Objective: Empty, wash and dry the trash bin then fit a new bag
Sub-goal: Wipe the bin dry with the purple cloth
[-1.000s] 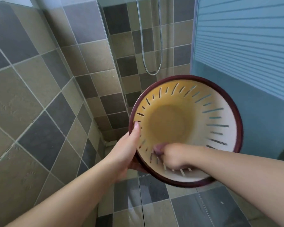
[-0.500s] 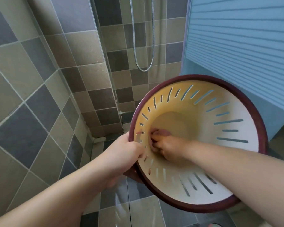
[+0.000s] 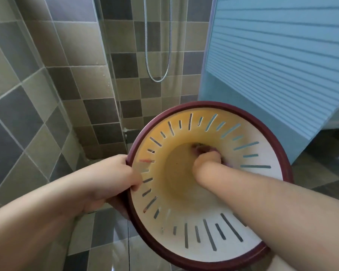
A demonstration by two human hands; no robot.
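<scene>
- I have the trash bin [image 3: 209, 184] tipped up off the floor, its open mouth turned toward the camera, so I look straight down the cream and yellow inside to the bottom.
- The bin has a dark red rim running all the way round, and thin slots cut through the wall in a ring below that rim.
- My left hand [image 3: 114, 180] grips the rim at its left edge: the thumb lies over the inside of the wall by the slots, and the fingers curl round behind, out of sight.
- My right hand [image 3: 206, 159] is deep inside the bin, near the bottom on the far right of the wall, with the forearm running in over the lower right edge of the rim.
- The right hand looks bunched, and something pinkish and dark [image 3: 199, 148] shows just past the knuckles, but it is blurred; I cannot tell what it is or whether the fingers actually hold it.
- The bin hangs in front of the corner of a tiled shower area, with brown and grey wall tiles [image 3: 47, 79] to the left and behind.
- A metal shower hose [image 3: 158, 80] hangs in a loop on the back wall above the bin.
- A pale blue ribbed panel [image 3: 272, 61] fills the upper right, behind the bin's far right edge.
- Grey floor tiles [image 3: 98, 241] show under the bin's lower left edge.
</scene>
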